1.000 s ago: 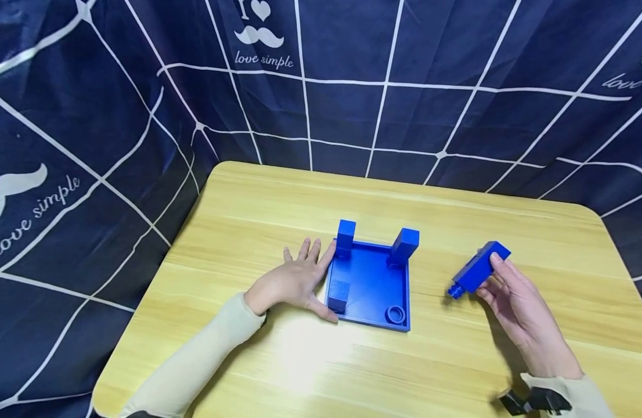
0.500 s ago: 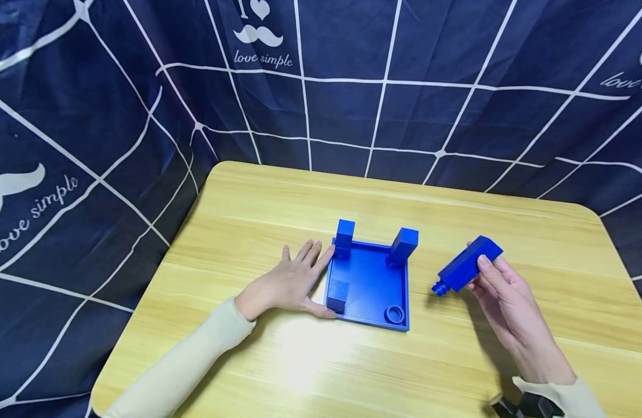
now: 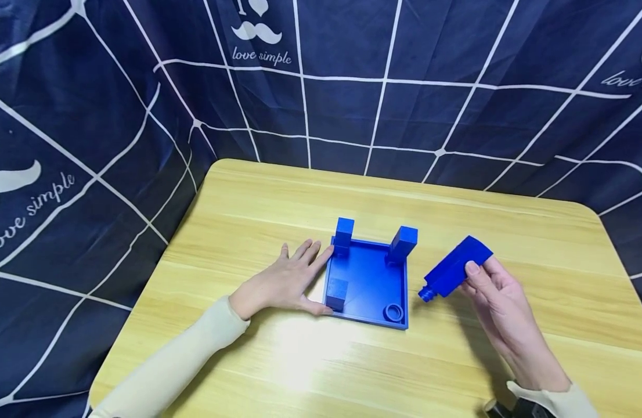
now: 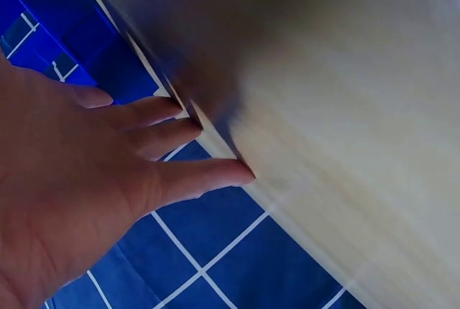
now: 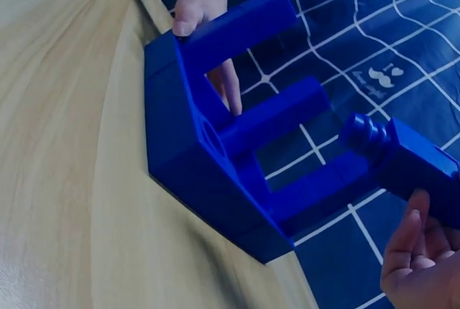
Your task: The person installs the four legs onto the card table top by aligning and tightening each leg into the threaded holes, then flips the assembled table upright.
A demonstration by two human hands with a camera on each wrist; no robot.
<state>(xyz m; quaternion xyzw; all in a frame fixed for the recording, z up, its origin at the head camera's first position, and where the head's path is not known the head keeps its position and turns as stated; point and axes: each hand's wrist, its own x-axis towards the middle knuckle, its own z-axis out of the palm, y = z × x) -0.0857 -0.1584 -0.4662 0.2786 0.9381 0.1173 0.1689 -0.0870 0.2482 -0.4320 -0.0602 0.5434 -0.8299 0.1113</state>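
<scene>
A blue square panel with a raised rim [image 3: 367,323] lies on the table, three square blue legs standing on it: far left [image 3: 344,232], far right [image 3: 403,242] and near left [image 3: 336,292]. A round threaded socket [image 3: 393,312] shows at its near right corner. My left hand [image 3: 284,284] lies with spread fingers against the panel's left side, forefinger and thumb touching the edge. To the right, my right hand [image 3: 501,313] holds a loose blue leg [image 3: 459,264] above the table between thumb and fingers. Its screw end [image 5: 364,136] points towards the panel and stays apart from the socket.
The light wood table [image 3: 237,220] has rounded far corners. Dark blue cloth with white lines [image 3: 342,110] hangs behind it and along the left. A dark device [image 3: 522,408] sits at the right wrist.
My right hand has brought the loose leg leftwards, nearer the panel, and the leg has turned a little in the fingers. The left hand stays at the panel's edge.
</scene>
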